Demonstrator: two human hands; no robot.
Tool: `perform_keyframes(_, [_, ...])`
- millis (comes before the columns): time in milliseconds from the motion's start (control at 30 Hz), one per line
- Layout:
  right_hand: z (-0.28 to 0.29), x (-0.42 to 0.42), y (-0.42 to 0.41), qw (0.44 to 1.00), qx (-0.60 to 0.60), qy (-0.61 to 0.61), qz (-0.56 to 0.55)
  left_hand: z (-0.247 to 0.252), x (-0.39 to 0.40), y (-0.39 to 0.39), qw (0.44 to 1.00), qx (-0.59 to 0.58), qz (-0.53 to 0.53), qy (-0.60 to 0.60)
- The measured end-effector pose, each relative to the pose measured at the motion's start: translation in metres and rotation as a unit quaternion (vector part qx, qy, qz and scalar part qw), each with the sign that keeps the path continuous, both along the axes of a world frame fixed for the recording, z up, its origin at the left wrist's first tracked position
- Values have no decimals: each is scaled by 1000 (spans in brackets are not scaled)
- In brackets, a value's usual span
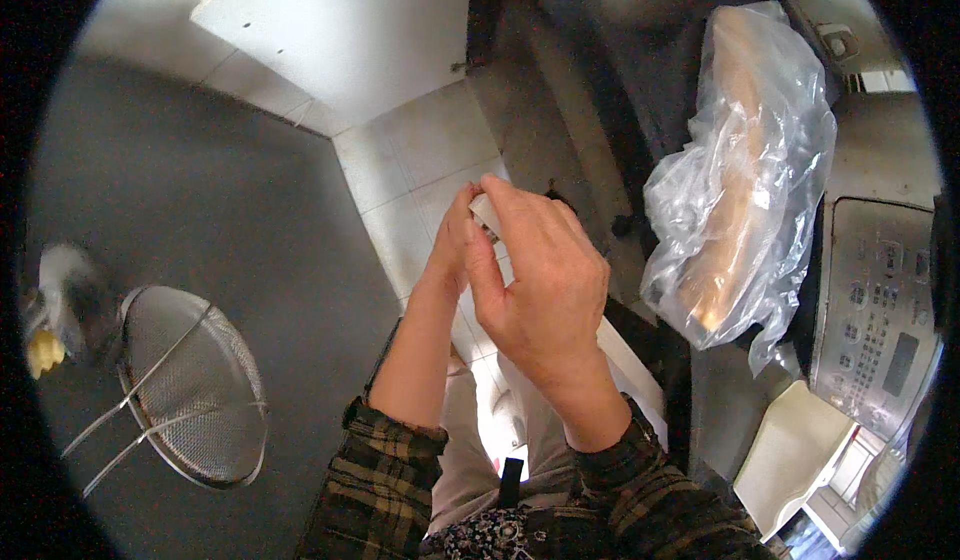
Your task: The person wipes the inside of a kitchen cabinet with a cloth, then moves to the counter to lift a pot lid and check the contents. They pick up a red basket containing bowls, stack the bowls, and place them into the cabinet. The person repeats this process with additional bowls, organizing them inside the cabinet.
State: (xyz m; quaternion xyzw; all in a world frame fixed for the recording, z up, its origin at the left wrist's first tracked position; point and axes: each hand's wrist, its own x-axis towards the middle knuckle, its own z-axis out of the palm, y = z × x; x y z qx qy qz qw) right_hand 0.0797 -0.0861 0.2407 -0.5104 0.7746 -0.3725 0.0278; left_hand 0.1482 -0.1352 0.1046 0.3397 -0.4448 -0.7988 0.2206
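Note:
In front of my body, above the tiled floor, my two hands come together around a small pale object [484,213]. Its visible part is a whitish edge with a darker patch beneath, and the fingers hide the rest, so its kind is unclear. My right hand [544,282] lies nearer the camera, with its thumb and index finger bent around the object. Behind it, my left hand [452,241] is at the object's left side, most of its fingers covered by the right hand.
A wire mesh strainer [196,391] rests on the dark grey countertop [247,207] at left, beside a blurred plastic bag [71,297]. To the right, a clear plastic bag [780,162] encloses a long tan item, near an appliance control panel [874,320] and a cream plastic tray [795,455].

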Motion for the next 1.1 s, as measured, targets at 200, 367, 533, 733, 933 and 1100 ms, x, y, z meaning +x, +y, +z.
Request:
perform_keyframes(200, [0,7,-2,997,-7,-72,-23,-8,0,-6,995,55,-76,-26])
perform_keyframes(367, [3,8,-13,993,-30,-112,-30,-3,10,16,995,80,-36,-53])
perform_keyframes(533, [15,21,-15,988,-68,-124,68,-22,-19,28,996,78,14,-39])
perform_keyframes(733, [-33,48,-37,968,-91,-229,54,-42,-28,17,998,49,11,-39])
perform_keyframes(933, [-34,100,-115,971,61,-162,168,-48,-27,2,993,-44,-69,-90])
perform_keyframes(1100, [-48,107,-191,957,217,-56,184,-36,-49,-1,984,-67,-111,-121])
